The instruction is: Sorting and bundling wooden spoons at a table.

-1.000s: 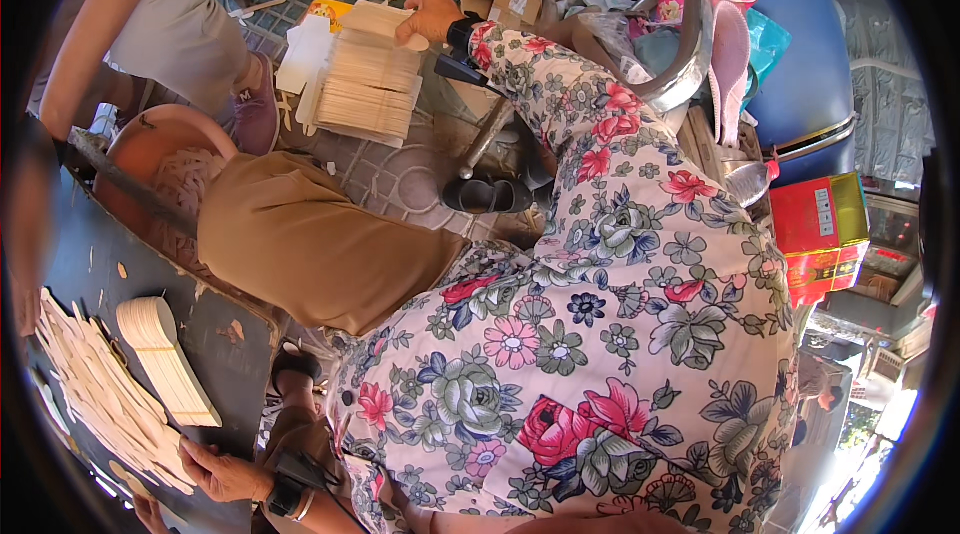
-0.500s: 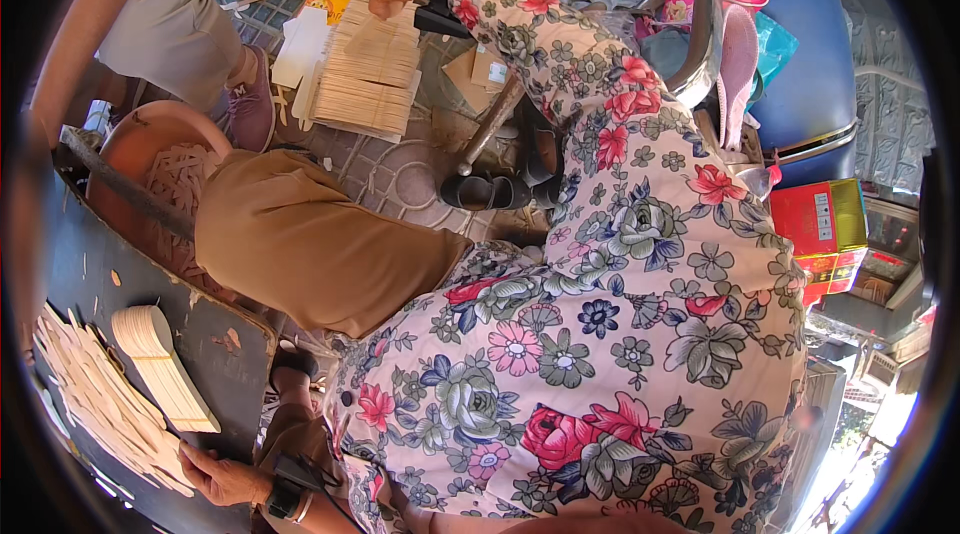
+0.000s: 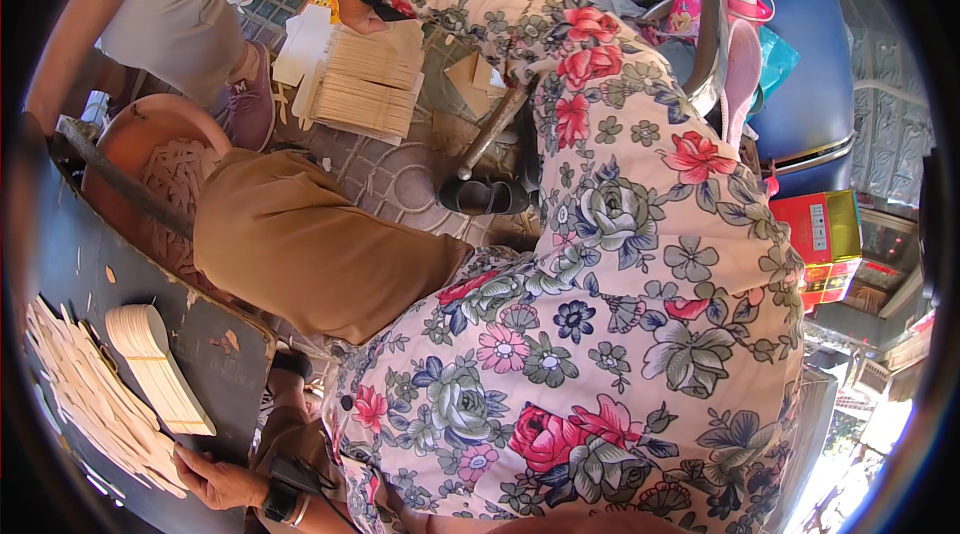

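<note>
My left hand (image 3: 215, 482) rests at the near edge of the dark table, fingers partly stretched out, against the ends of spread loose flat wooden sticks (image 3: 95, 394). Beside these lies a bundle of round-ended wooden sticks (image 3: 160, 369) with a band around it. My right hand (image 3: 352, 9) reaches far out to the upper left end of a large stack of wooden sticks (image 3: 365, 84) near the ground. Its fingers are bent and close together; what they hold, if anything, is hidden. White card-like pieces (image 3: 302, 46) lie left of that stack.
An orange-brown tub (image 3: 195, 119) of wooden pieces stands beyond the dark table (image 3: 235, 349). Another person's leg and purple shoe (image 3: 250, 99) are near the stack. A metal chair frame (image 3: 705, 44), blue seat (image 3: 805, 84) and red box (image 3: 815, 229) stand to the right.
My right hand has moved left and slightly down, from above the stack to its upper left end. My left hand has barely moved at the loose sticks.
</note>
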Tool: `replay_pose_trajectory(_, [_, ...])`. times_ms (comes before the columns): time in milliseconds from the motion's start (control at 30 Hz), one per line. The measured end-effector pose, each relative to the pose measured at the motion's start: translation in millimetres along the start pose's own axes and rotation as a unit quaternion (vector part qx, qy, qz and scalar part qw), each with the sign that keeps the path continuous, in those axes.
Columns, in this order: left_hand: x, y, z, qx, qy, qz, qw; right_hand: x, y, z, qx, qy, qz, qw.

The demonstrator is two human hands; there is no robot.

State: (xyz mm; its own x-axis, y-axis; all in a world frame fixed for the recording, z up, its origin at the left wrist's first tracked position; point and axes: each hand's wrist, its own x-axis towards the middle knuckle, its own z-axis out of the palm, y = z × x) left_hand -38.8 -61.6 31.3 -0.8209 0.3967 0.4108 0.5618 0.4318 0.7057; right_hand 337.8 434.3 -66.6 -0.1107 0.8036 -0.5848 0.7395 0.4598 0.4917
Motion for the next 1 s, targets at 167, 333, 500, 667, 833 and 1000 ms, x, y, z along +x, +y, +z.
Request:
replay_pose_trajectory(167, [-3,2,-13,0.033,-0.016,0.011,0.999,-45,-16,-3,0.063,-0.083,-0.119,0.987])
replay_pose_trajectory(333, [-4,6,-25,0.046,-0.015,-0.004,0.999,-62,-27,-3,0.098,-0.060,-0.117,0.987])
replay_pose_trajectory(500, [-3,-9,-31,0.038,-0.010,0.028,0.999,-65,-34,7,0.131,-0.044,-0.108,0.984])
replay_pose_trajectory(667, [-4,-19,-32,0.012,-0.041,-0.002,0.999,-66,-35,19,0.164,-0.027,-0.090,0.982])
replay_pose_trajectory(833, [-4,-12,-35,0.042,-0.023,0.011,0.999,-31,-24,54,0.221,0.084,-0.237,0.942])
replay_pose_trajectory(1000, [-7,-13,-34,0.035,-0.028,0.007,0.999,-49,-41,61,0.276,0.150,-0.112,0.943])
